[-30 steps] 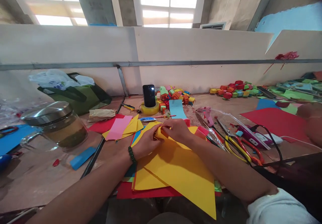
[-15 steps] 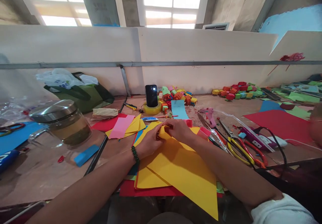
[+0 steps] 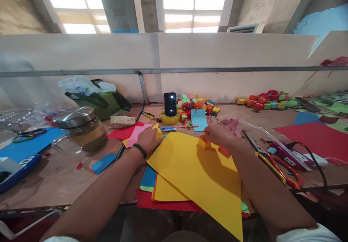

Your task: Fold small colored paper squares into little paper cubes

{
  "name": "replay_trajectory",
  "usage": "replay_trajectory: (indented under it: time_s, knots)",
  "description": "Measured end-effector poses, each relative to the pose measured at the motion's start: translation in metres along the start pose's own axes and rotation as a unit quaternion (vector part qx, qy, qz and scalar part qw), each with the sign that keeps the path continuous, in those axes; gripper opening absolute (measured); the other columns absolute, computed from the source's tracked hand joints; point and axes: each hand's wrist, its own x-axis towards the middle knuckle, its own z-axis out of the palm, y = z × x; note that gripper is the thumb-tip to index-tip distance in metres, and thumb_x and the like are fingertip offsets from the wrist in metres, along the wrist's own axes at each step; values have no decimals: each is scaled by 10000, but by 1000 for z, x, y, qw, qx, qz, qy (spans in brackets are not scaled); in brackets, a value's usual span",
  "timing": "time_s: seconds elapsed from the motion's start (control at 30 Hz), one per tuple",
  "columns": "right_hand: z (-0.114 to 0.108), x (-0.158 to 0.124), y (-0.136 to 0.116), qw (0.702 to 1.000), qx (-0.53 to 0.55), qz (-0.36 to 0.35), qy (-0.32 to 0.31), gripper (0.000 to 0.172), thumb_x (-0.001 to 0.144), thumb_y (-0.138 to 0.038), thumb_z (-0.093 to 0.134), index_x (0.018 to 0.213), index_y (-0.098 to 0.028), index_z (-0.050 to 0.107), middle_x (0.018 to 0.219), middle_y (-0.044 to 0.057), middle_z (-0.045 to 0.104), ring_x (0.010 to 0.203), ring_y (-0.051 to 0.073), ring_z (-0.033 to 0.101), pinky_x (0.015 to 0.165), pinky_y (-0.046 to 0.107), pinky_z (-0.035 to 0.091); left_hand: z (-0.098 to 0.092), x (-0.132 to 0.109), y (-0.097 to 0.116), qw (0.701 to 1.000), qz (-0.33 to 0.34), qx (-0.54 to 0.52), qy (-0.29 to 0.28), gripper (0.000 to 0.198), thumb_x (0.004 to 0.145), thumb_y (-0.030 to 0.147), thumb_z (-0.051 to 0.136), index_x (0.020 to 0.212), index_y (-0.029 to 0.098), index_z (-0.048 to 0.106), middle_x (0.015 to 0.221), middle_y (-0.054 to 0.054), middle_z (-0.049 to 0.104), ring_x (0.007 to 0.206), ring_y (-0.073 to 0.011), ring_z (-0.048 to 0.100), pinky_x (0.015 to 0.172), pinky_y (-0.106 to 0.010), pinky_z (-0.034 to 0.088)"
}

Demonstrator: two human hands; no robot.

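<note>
My left hand (image 3: 148,140) is over the small slips at the left, fingers bent down on a yellow paper slip (image 3: 160,134); its fingertips are partly hidden. A pink paper slip (image 3: 134,136) lies beside it. My right hand (image 3: 220,134) has its fingertips pinched at a folded orange-yellow paper strip (image 3: 203,142), above the large yellow sheet (image 3: 187,166). Under that wrist sits an orange folded paper piece (image 3: 224,151). The large sheet lies askew on a stack of coloured sheets, its near corner hanging over the table edge.
A glass tea jug (image 3: 94,135) and a blue slip (image 3: 103,163) stand left. Behind are a phone (image 3: 170,104) on a tape roll (image 3: 170,117), a light-blue slip (image 3: 199,120) and heaped paper cubes (image 3: 195,104). Scissors (image 3: 268,158) and a purple power strip (image 3: 288,157) lie right.
My hands have parted. The left has moved left onto the small slips; the right has moved right with the folded strip at its fingertips. The view has shifted slightly left.
</note>
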Motion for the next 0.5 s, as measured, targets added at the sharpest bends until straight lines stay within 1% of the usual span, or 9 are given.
replay_trajectory:
  time_s: [0.07, 0.13, 0.17, 0.23, 0.27, 0.33, 0.4, 0.47, 0.5]
  knots:
    - [-5, -1, -6, 997, 23, 19, 70, 253, 782, -139, 535, 930, -200, 732, 908, 126, 728, 793, 246, 665, 619, 291, 422, 3, 2, -4, 1000, -5, 13, -20, 337, 867, 292, 469, 1032, 77, 669, 1039, -208, 670, 1001, -325, 629, 764, -358, 486]
    - [-8, -3, -14, 985, 69, 12, 160, 289, 810, -148, 503, 992, -219, 716, 958, 102, 727, 839, 234, 663, 674, 294, 447, 6, 2, -5, 999, -3, 18, -26, 314, 866, 207, 426, 991, 71, 680, 1011, -210, 682, 972, -316, 645, 749, -351, 481]
    - [-9, -5, -18, 976, 95, -7, 198, 288, 821, -157, 492, 991, -221, 715, 949, 92, 727, 837, 225, 661, 692, 294, 455, 7, 2, -5, 999, 0, 22, -28, 307, 859, 182, 424, 992, 75, 679, 1025, -209, 682, 976, -313, 645, 748, -347, 480]
    - [-8, -8, -26, 956, 142, -71, 247, 280, 833, -166, 472, 959, -213, 718, 901, 83, 726, 807, 211, 657, 708, 293, 467, 9, 1, -5, 999, 9, 28, -30, 292, 835, 163, 455, 1023, 100, 670, 1072, -197, 676, 1003, -308, 637, 759, -340, 477]
    - [-5, -10, -30, 946, 162, -107, 261, 278, 835, -165, 465, 938, -210, 719, 869, 79, 723, 785, 203, 653, 709, 290, 472, 10, 1, -6, 999, 12, 30, -28, 293, 825, 166, 474, 1044, 116, 663, 1090, -189, 674, 1020, -307, 631, 767, -339, 476]
    - [3, -12, -39, 928, 195, -178, 264, 280, 835, -152, 458, 921, -214, 716, 831, 67, 715, 751, 183, 645, 700, 276, 480, 11, 3, -8, 999, 10, 34, -22, 299, 830, 198, 485, 1066, 129, 656, 1094, -190, 673, 1035, -311, 622, 777, -346, 476]
    - [17, -11, -45, 916, 222, -232, 242, 288, 830, -132, 458, 942, -221, 709, 859, 60, 717, 760, 170, 645, 688, 260, 485, 14, 6, -11, 999, -5, 37, -15, 306, 848, 236, 467, 1048, 115, 663, 1071, -208, 678, 1013, -319, 627, 774, -358, 477]
    - [32, -8, -49, 906, 242, -271, 218, 282, 823, -112, 464, 932, -211, 704, 899, 65, 723, 802, 170, 655, 715, 263, 491, 16, 10, -15, 999, -20, 40, -11, 315, 858, 255, 448, 1008, 98, 677, 1040, -222, 684, 973, -318, 638, 762, -359, 477]
    - [39, -6, -50, 902, 250, -279, 212, 278, 821, -104, 468, 926, -206, 704, 896, 64, 728, 818, 171, 660, 744, 273, 492, 16, 12, -17, 999, -23, 41, -10, 319, 862, 261, 442, 988, 94, 682, 1028, -225, 686, 958, -315, 642, 758, -356, 476]
